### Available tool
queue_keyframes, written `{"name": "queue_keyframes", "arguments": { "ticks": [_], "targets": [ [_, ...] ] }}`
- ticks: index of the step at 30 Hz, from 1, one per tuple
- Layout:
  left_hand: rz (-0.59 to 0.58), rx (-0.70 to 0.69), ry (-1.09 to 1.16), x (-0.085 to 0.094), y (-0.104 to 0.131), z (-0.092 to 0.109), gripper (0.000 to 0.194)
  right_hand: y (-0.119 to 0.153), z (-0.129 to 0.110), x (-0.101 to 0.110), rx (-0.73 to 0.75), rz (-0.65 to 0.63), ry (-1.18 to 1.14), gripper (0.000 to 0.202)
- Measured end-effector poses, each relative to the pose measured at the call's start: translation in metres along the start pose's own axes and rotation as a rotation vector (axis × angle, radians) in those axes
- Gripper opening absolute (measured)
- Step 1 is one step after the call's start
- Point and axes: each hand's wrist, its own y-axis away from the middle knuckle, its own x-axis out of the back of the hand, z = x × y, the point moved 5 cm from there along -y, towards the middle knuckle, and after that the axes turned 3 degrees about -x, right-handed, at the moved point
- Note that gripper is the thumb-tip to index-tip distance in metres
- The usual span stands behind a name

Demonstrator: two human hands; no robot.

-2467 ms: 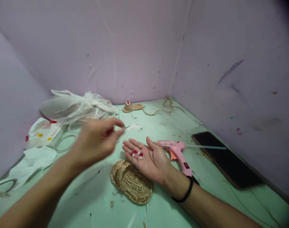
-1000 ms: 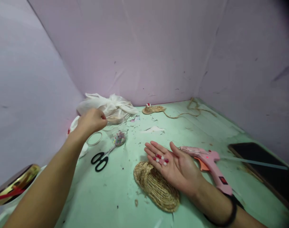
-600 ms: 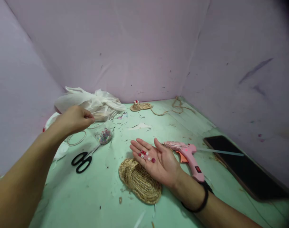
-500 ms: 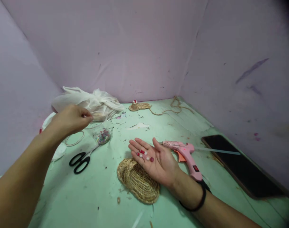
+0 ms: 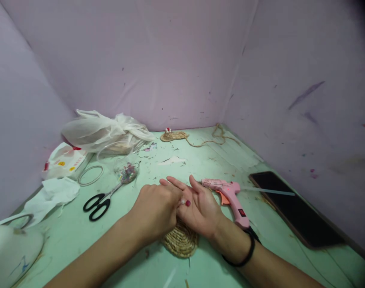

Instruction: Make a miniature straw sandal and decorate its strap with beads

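Note:
My right hand (image 5: 200, 208) lies palm up with its fingers stretched out and small beads on the palm. A dark red bead (image 5: 187, 203) and a whitish bead show there; any others are covered. Over those fingers is my left hand (image 5: 158, 212), back up and fingers curled closed; what its fingertips hold, if anything, is hidden. Underneath both hands rests a small woven straw slipper (image 5: 182, 242), its front part covered. A pink glue gun (image 5: 230, 190) lies just right of my right hand, its power cord running behind the wrist.
Black-handled scissors (image 5: 100, 206) and a clear bag of colourful beads (image 5: 128, 172) lie left. Behind are a white plastic bag (image 5: 110, 128) and a finished-looking slipper (image 5: 174, 136) with twine. A phone (image 5: 293, 212) is at right, a white tissue pack (image 5: 66, 160) at left.
My left hand has come down and right from near the bead bag onto my right palm, covering most of the beads. My right hand stays palm up. The view has shifted slightly.

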Motion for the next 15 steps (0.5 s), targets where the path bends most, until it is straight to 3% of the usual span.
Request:
{"name": "queue_keyframes", "arguments": {
  "ticks": [5, 10, 13, 15],
  "targets": [
    [0.003, -0.054, -0.101, -0.005, -0.001, -0.003, 0.017, -0.001, 0.0, 0.0, -0.01, 0.002, -0.038, 0.05],
    [0.088, -0.005, 0.084, 0.001, 0.003, -0.009, 0.019, -0.005, 0.0, 0.002, -0.01, -0.067, -0.06, 0.044],
    [0.191, -0.008, 0.196, 0.015, 0.006, -0.011, 0.019, -0.006, 0.0, 0.003, -0.003, -0.115, -0.052, 0.045],
    [0.317, 0.008, 0.172, 0.035, 0.011, -0.019, 0.019, -0.006, 0.0, 0.004, 0.005, -0.082, -0.041, 0.047]
  ]
}}
